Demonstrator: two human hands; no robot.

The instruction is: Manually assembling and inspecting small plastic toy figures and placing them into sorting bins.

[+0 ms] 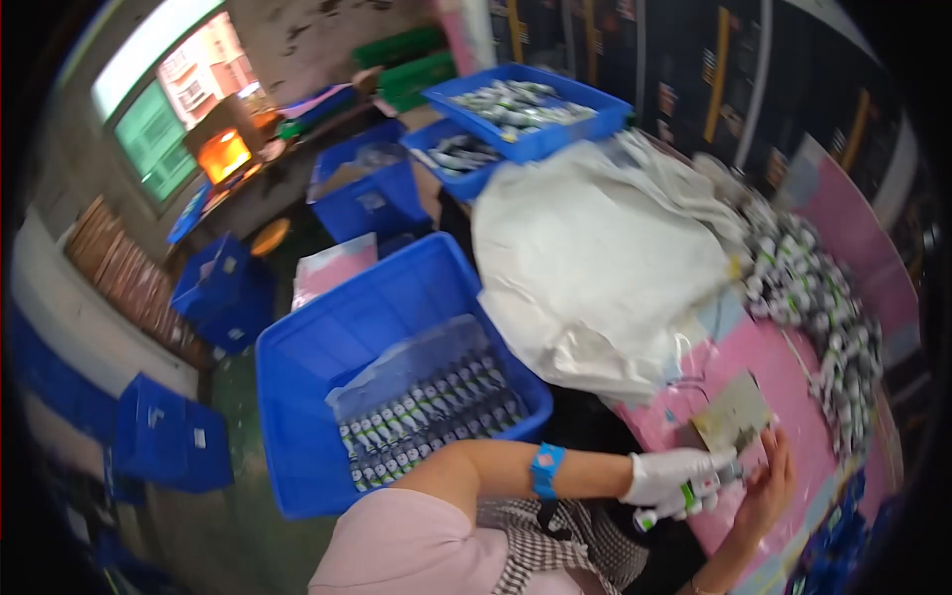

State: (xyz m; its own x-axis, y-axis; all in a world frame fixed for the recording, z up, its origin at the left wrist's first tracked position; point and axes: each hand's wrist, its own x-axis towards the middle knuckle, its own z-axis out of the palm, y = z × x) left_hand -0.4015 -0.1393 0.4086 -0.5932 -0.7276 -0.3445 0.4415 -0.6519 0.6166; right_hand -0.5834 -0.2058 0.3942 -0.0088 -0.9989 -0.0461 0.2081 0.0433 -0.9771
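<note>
My left hand (pixel 666 478), in a white glove, is closed around several small tubes (pixel 682 499) with white, green and dark parts. My bare right hand (pixel 768 488) is just right of it, fingers stretched upward, close to the ends of the tubes. Whether it touches them I cannot tell. Beyond both hands, a worn greyish-yellow flat piece (pixel 732 413) lies on the pink table covering (pixel 793 402). On my left stands a big blue bin (pixel 342 317), with similar tubes (pixel 416 412) in neat rows and a clear plastic sheet (pixel 382 372) inside.
A white sack (pixel 605 258) covers the table's far part. Along its right side lies a large heap of similar tubes (pixel 823 327). Two blue trays (pixel 555 144) with more pieces stand beyond the sack. Blue crates (pixel 171 436) are on the floor at left.
</note>
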